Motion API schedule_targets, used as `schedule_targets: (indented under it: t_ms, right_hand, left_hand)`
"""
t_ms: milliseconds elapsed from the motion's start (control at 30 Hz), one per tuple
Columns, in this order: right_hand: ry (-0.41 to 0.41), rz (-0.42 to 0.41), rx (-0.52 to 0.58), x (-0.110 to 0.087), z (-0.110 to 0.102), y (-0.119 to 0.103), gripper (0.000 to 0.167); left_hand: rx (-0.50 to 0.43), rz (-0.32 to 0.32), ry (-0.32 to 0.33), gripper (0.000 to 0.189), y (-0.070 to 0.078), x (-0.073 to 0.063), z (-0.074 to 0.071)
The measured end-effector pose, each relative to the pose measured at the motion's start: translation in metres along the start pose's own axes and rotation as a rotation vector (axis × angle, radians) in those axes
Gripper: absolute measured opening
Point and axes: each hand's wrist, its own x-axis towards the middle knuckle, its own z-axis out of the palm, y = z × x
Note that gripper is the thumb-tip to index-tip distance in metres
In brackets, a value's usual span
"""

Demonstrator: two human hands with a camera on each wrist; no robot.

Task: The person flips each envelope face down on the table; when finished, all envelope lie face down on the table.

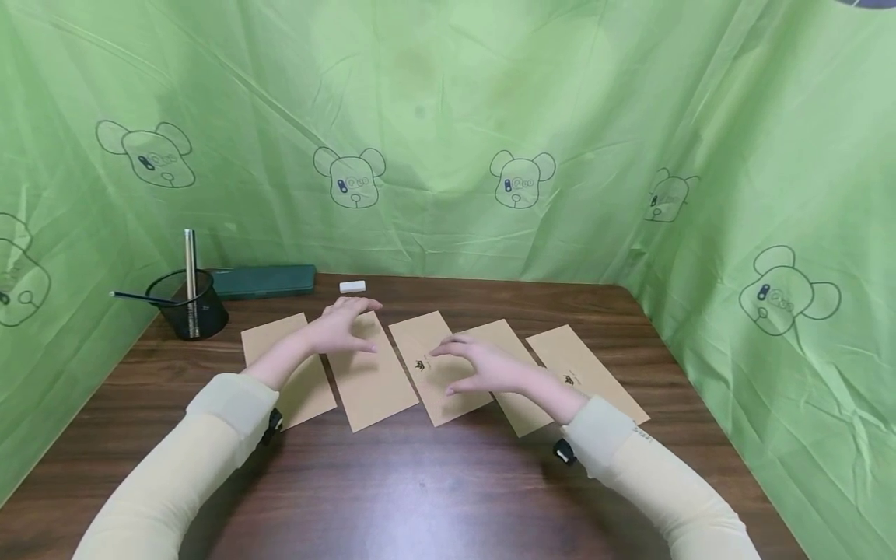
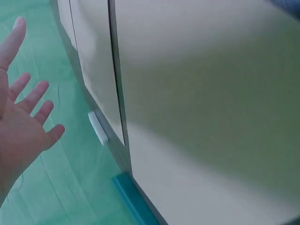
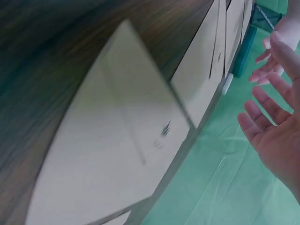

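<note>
Several flat brown paper envelopes lie in a slightly fanned row across the table. My left hand (image 1: 339,328) hovers above the second envelope (image 1: 378,389) from the left, its fingers loosely spread and holding nothing. Beside that lies the leftmost envelope (image 1: 304,400), partly under my left forearm. My right hand (image 1: 490,369) is over the middle envelope (image 1: 448,406) and the fourth envelope (image 1: 502,339), fingers relaxed and apart. The rightmost envelope (image 1: 588,373) bears a small dark crown print. In the right wrist view, the palm of my right hand (image 3: 281,140) shows bare.
A black mesh pen cup (image 1: 203,311) with pens or pencils stands at the back left. Behind it lies a dark green box (image 1: 269,281), with a white eraser-like block (image 1: 352,286) to its right. Green curtains (image 1: 448,93) enclose the wooden table (image 1: 392,490).
</note>
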Motion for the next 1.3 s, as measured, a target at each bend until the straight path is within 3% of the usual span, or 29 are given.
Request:
schedule_targets:
  t_ms: [200,300,467,700,833,1100,1300]
  right_hand:
    - [0.003,0.016,-0.03,-0.016,-0.008,0.009,0.064]
    - [-0.001,-0.014,-0.043,-0.022,-0.007,0.017,0.065]
    - [-0.033,-0.037,-0.042,-0.03,-0.001,0.032,0.07]
    - [-0.087,-0.058,-0.046,-0.037,0.009,0.049,0.077]
    - [-0.106,-0.051,-0.053,-0.038,0.012,0.054,0.078]
    - [-0.151,0.013,-0.077,-0.04,0.015,0.055,0.07]
    - [-0.144,0.018,-0.096,-0.039,0.016,0.057,0.067]
  left_hand:
    - [-0.004,-0.005,-0.014,0.088,0.011,0.008,0.012]
    - [-0.01,-0.011,-0.026,0.091,0.015,0.012,0.017]
    - [0.01,-0.009,-0.048,0.097,0.013,0.02,0.028]
    - [0.044,0.05,-0.108,0.098,0.012,0.03,0.038]
    - [0.077,0.059,-0.118,0.096,0.009,0.033,0.04]
    - [0.051,0.07,-0.135,0.09,0.006,0.037,0.04]
    - [0.014,0.069,-0.151,0.084,0.007,0.043,0.041]
